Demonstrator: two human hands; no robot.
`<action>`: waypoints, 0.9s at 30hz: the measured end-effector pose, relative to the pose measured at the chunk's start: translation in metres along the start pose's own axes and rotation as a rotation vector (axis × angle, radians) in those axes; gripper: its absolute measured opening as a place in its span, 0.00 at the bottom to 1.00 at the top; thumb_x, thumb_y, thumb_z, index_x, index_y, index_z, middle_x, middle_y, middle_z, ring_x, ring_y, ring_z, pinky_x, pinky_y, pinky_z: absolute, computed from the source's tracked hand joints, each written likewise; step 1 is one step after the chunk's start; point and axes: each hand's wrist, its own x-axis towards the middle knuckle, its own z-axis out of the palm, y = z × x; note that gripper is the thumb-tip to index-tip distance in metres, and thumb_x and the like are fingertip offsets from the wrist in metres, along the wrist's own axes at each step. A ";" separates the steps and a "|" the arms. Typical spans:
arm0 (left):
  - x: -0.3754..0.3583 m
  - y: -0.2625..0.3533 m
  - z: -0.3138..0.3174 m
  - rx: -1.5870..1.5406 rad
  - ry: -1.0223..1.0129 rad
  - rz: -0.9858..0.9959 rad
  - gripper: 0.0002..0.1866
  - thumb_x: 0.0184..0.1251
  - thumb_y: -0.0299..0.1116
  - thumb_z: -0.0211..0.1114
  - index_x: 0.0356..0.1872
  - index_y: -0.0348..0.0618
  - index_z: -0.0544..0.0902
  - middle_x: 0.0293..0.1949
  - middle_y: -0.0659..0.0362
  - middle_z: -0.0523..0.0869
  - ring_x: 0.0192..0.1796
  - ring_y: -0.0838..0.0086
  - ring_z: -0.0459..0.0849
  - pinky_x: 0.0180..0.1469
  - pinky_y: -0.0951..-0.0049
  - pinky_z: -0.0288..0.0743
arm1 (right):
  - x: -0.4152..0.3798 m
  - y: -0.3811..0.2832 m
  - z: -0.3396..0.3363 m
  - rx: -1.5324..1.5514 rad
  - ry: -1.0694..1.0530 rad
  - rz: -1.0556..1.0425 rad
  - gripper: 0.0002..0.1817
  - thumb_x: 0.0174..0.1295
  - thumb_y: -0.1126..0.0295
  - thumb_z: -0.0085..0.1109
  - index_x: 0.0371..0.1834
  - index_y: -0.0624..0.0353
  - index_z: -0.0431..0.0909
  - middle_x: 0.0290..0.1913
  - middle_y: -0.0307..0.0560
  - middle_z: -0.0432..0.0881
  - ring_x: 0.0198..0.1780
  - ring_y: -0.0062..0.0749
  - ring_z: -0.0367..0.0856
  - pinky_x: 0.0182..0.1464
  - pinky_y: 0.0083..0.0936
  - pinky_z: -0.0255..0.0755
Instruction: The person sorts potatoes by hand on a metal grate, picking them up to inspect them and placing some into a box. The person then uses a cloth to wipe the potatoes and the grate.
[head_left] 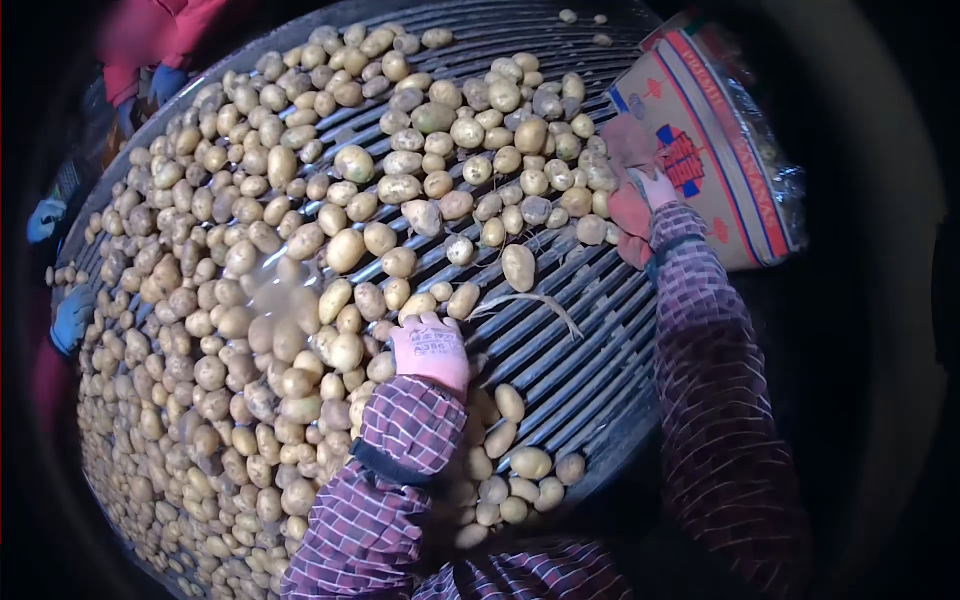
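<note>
My left hand (430, 352), in a pink glove with printing on its back, rests on the near side of a spread of potatoes (345, 250). Its fingers reach forward over several of them, with the tips partly hidden. At the right edge of the slatted metal grate (560, 350), my right hand (656, 190), also gloved in pink, touches reddish soft-looking pieces (630, 212) beside a printed cardboard box (725, 195). Its visible fingers are stretched out, and part of the hand is hidden. A pale stringy strand (535, 298) lies across the bars between my hands.
Potatoes cover most of the left and far grate, with a smaller group (520, 480) near my body. At the left edge are blue-gloved hands (72, 318) of other people; a red sleeve (165, 35) shows at the top left. The grate has a dark raised rim.
</note>
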 end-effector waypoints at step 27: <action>-0.194 -0.168 0.043 -1.067 0.901 -0.907 0.19 0.71 0.29 0.55 0.61 0.35 0.76 0.61 0.44 0.77 0.59 0.54 0.75 0.61 0.56 0.69 | 0.122 -0.101 0.002 0.244 0.192 -0.209 0.28 0.61 0.56 0.66 0.59 0.63 0.76 0.48 0.55 0.85 0.49 0.42 0.83 0.53 0.36 0.75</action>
